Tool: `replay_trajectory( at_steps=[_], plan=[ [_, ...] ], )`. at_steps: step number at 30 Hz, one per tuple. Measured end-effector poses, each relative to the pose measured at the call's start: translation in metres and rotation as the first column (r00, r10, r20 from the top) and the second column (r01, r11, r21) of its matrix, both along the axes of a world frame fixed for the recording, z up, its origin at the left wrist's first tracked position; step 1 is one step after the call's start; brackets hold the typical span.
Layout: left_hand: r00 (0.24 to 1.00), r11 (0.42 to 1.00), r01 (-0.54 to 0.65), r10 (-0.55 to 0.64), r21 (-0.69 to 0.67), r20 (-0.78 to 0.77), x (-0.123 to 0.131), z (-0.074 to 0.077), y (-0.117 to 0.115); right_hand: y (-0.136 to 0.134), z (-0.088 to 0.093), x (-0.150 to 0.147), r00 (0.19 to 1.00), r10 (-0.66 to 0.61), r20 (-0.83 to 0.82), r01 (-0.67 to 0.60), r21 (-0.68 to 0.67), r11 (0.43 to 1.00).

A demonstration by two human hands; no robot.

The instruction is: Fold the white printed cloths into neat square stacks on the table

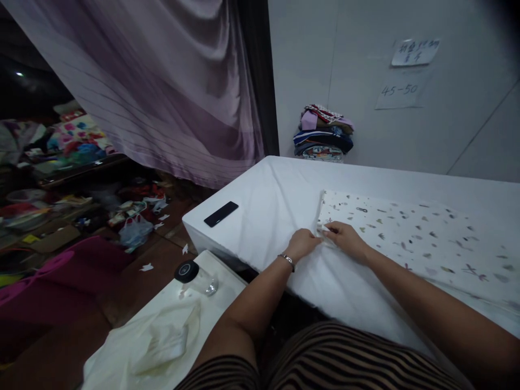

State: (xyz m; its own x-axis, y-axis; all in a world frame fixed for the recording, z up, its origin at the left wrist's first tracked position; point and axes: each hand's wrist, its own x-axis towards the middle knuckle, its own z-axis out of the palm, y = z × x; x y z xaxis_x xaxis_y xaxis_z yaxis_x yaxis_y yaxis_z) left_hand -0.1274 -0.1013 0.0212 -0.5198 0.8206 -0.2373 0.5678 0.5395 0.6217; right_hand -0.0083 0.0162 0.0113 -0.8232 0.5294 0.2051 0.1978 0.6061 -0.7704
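Observation:
A white cloth with a small leaf and flower print [410, 233] lies spread over the right part of the white-covered table. Both of my hands meet at its near left corner. My left hand [304, 242], with a bracelet at the wrist, pinches the edge of that corner. Close beside it, my right hand [345, 237] grips the same corner between thumb and fingers, where the fabric is slightly bunched. The far right side of the cloth runs out toward the edge of the picture.
A black phone [221, 214] lies on the table [260, 216] at left. Below stands a white side surface [134, 330] with a black-lidded clear jar [195, 274] and a plastic bag. Folded clothes [324, 132] are piled by the wall. A purple curtain [195, 81] hangs behind.

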Motion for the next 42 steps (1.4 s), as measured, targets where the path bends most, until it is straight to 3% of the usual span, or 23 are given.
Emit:
replay_trajectory(
  at_steps=[4, 8, 12, 14, 16, 18, 20, 25, 28, 31, 34, 38, 42],
  plan=[
    [0.995, 0.999, -0.036, 0.035, -0.005, -0.095, 0.010, 0.001, 0.011, -0.003, 0.001, 0.001, 1.000, 0.012, 0.001, -0.012, -0.022, 1.000],
    [0.998, 0.998, -0.062, 0.062, -0.010, -0.027, 0.010, 0.002, 0.014, -0.005, 0.004, 0.003, 1.000, 0.003, 0.003, -0.003, -0.071, 0.997],
    [0.997, 0.995, -0.072, 0.072, 0.067, 0.009, 0.010, 0.004, 0.011, -0.008, 0.005, 0.005, 0.999, 0.002, -0.033, -0.008, -0.182, 0.983],
    [0.980, 0.984, -0.137, 0.118, 0.112, 0.162, 0.010, 0.003, 0.011, -0.009, 0.006, 0.006, 0.999, 0.013, -0.052, -0.025, -0.233, 0.972],
    [0.878, 0.955, -0.263, 0.177, 0.140, 0.444, 0.012, 0.001, 0.012, -0.009, 0.006, 0.006, 0.998, 0.007, -0.067, -0.025, -0.270, 0.963],
    [0.725, 0.916, -0.375, 0.196, 0.139, 0.660, 0.015, -0.001, 0.013, -0.009, 0.006, 0.006, 0.997, -0.013, -0.082, -0.012, -0.302, 0.953],
    [0.636, 0.884, -0.446, 0.201, 0.141, 0.745, 0.017, -0.003, 0.013, -0.006, 0.005, 0.006, 0.995, -0.036, -0.095, 0.002, -0.330, 0.944],
    [0.540, 0.808, -0.566, 0.212, 0.166, 0.814, 0.021, -0.005, 0.005, 0.001, 0.001, 0.008, 0.984, -0.144, -0.106, 0.097, -0.362, 0.927],
    [0.533, 0.779, -0.597, 0.208, 0.190, 0.820, 0.020, -0.007, 0.002, -0.001, 0.003, 0.009, 0.984, -0.139, -0.109, 0.106, -0.261, 0.959],
    [0.586, 0.761, -0.592, 0.181, 0.265, 0.790, 0.020, -0.011, 0.003, -0.010, 0.010, 0.007, 0.999, -0.030, -0.035, 0.029, -0.018, 0.999],
    [0.644, 0.761, -0.567, 0.169, 0.316, 0.747, 0.019, -0.017, 0.004, -0.018, 0.016, 0.003, 0.994, 0.014, 0.108, -0.037, 0.216, 0.976],
    [0.664, 0.762, -0.552, 0.156, 0.339, 0.731, 0.019, -0.021, 0.003, -0.022, 0.018, 0.000, 0.976, -0.040, 0.216, -0.034, 0.330, 0.944],
    [0.634, 0.748, -0.557, 0.103, 0.361, 0.767, 0.019, -0.017, -0.001, -0.026, 0.016, -0.002, 0.968, -0.063, 0.244, -0.036, 0.381, 0.924]
  ],
)
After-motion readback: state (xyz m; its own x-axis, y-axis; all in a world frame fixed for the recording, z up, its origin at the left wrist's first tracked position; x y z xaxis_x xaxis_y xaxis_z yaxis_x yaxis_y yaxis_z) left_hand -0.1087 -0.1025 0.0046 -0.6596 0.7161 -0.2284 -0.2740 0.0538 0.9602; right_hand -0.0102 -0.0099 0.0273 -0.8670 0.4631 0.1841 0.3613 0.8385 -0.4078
